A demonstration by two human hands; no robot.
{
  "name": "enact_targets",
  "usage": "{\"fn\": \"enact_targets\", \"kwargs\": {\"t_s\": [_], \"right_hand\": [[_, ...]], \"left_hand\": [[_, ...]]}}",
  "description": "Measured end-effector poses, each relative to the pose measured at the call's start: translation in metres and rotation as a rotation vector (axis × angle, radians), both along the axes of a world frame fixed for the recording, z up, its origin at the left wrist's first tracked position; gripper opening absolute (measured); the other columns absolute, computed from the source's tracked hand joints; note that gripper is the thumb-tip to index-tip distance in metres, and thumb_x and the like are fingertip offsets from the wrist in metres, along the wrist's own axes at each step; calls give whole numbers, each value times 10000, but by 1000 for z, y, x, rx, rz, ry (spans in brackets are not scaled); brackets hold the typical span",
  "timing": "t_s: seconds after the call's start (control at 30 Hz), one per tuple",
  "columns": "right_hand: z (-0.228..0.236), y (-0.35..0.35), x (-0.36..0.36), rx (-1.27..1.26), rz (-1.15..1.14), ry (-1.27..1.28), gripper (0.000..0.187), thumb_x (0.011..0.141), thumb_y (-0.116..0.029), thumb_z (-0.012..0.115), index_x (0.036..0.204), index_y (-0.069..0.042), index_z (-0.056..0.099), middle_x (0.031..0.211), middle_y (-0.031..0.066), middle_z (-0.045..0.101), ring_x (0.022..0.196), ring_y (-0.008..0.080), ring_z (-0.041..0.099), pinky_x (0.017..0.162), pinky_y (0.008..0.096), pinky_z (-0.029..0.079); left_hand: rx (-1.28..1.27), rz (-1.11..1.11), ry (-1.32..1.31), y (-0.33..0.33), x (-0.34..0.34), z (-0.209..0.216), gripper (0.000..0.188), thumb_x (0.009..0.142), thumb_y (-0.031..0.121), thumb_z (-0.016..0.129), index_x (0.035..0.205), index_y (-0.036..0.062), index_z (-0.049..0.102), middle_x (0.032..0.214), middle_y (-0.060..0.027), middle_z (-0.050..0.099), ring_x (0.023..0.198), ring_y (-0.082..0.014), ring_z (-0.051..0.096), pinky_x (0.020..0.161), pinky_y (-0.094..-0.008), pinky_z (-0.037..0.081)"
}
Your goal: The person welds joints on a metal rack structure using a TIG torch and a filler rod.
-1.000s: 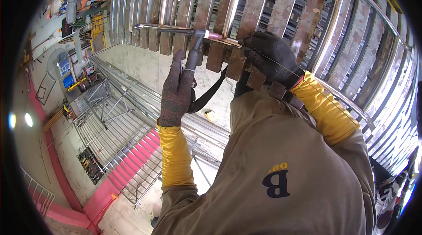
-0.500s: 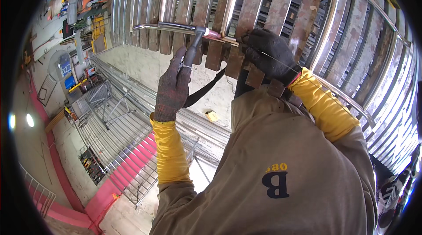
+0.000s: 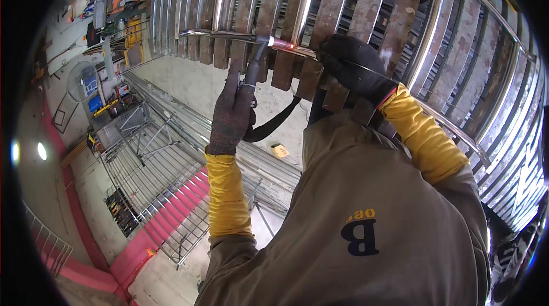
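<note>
My left hand (image 3: 230, 112), in a dark work glove, is closed round the handle of a TIG welding torch (image 3: 254, 71). The torch's pinkish nozzle (image 3: 279, 43) lies against a joint between polished metal tubes (image 3: 306, 3), and a small red-orange glow shows at its tip. On the other side of the joint, my right hand (image 3: 355, 70), in a black glove, pinches a thin filler rod (image 3: 366, 68) whose tail runs back over the glove. The rod's front end is hard to make out beside the tube. A dark cable sleeve (image 3: 273, 126) hangs from the torch.
Rusty-brown flat metal bars (image 3: 331, 11) lie side by side under the tubes. Below left are a rack of metal rods (image 3: 151, 163), a pink beam (image 3: 177, 206) and a round fan (image 3: 83, 82). A yellow packet (image 3: 279, 150) lies on the pale floor.
A red-orange glow now shows at the torch tip. My left hand and the torch handle have shifted slightly right, along with most of the view. My right hand keeps its pinch.
</note>
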State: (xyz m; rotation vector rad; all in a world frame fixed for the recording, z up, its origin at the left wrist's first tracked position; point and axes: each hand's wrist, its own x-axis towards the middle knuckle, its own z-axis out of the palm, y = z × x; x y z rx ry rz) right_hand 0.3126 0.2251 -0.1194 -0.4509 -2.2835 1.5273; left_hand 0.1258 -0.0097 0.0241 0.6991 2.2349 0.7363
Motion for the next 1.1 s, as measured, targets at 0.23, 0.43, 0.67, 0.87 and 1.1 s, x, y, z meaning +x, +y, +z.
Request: {"fn": "enact_targets", "kwargs": {"t_s": [0.23, 0.43, 0.67, 0.87, 1.1], "right_hand": [[8, 3, -1, -17, -12, -67, 279, 1014, -223, 728, 1221, -43, 778, 1202, 198, 760, 1108, 399, 738, 950, 447, 605], [8, 2, 2, 31, -30, -34, 289, 991, -205, 733, 1237, -58, 775, 1207, 189, 763, 1093, 407, 744, 929, 462, 613], [3, 1, 3, 36, -51, -3, 256, 991, -195, 728, 1208, -68, 772, 1177, 168, 764, 1053, 396, 746, 876, 464, 614], [1, -1, -3, 23, -61, -27, 230, 993, -284, 708, 1152, -142, 796, 1120, 108, 772, 1033, 371, 740, 841, 494, 606], [-30, -7, -4, 17, -110, 247, 188, 978, -254, 751, 1137, -190, 829, 1174, 46, 805, 1104, 291, 762, 931, 431, 625]], "left_hand": [[-62, 70, -59, 9, 4, 10, 633, 1119, 135, 561, 1722, 142, 368, 825, -26, 594, 644, -91, 546, 582, -284, 495], [-61, 53, -32, 8, 6, 10, 620, 1113, 116, 539, 1712, 125, 378, 810, -23, 585, 604, -86, 537, 556, -281, 484], [-105, 79, -30, 15, 16, 13, 609, 1116, 132, 525, 1709, 145, 389, 798, -19, 581, 586, -86, 553, 536, -287, 485], [-161, -76, 162, 21, 12, 17, 523, 1124, 177, 549, 1641, 126, 488, 789, -36, 590, 604, -114, 580, 558, -336, 499], [-227, -71, 142, 25, 3, 21, 456, 1123, 186, 575, 1572, 113, 554, 836, -85, 637, 698, -176, 624, 653, -373, 531]]}}
